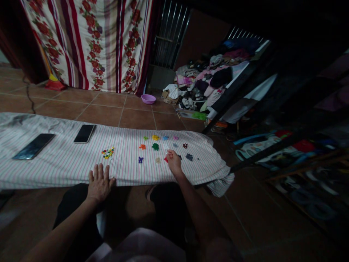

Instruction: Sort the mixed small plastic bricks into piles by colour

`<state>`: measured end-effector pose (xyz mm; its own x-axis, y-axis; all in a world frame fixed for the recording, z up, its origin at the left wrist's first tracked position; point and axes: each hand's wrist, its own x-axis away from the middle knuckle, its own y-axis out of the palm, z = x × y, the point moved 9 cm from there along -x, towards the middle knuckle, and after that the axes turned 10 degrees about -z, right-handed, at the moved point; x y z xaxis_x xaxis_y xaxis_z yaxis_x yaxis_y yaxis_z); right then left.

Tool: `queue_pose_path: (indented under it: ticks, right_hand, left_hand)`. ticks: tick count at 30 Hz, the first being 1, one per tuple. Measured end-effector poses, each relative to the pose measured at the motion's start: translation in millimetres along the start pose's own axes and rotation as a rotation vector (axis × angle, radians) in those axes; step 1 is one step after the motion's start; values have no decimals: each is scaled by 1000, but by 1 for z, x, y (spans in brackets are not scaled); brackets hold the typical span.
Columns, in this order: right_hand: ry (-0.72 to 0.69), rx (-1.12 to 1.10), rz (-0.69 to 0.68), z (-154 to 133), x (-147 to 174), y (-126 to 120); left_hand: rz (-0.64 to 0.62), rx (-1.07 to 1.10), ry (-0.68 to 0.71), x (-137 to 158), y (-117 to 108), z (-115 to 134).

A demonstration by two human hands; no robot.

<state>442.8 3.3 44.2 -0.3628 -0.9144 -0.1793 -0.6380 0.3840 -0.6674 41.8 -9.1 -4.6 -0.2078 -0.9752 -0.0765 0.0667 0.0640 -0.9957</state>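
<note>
My left hand (99, 182) rests at the front edge of the striped cloth (68, 167), fingers spread and holding nothing. Just beyond its fingertips lies a loose pile of mixed small coloured pieces (108, 153). Farther right, my right hand (173, 161) is closed in a pinch over red pieces (165, 159), which it partly covers. Whatever its fingertips hold is too small to make out. White pieces (166, 145) lie just beyond them. Around this hand are small single-colour piles, among them dark green (155, 146), orange (142, 146), yellow (155, 137), purple (140, 160) and dark grey (189, 157).
Two dark-screened phones, a larger one (34, 146) and a smaller one (84, 133), lie on the cloth's left part. Past the far edge, a pink basin (148, 99) sits on the tiled floor near a flowered curtain (95, 47). Clothes (201, 82) are heaped at the back right.
</note>
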Motion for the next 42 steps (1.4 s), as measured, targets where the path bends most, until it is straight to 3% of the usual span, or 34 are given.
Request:
queue_pose_path:
  ticks: [3,9,20,34,42]
  right_hand:
    - [75,62,7,15,-17,-7]
    - [91,177,0,27,-46,-9]
    - [9,348,-52,16,-78,8]
    - [-70,346,-42,9,-75,7]
    - [-233,200,-25,-27,-58,22]
  left_hand:
    - [-13,-45,-3,0,1,2]
    - [2,-26,2,-1,5,0]
    - [107,2,64,1,11,-2]
    - [142,0,74,2,8,-1]
    - [90,28,44,0,10,-3]
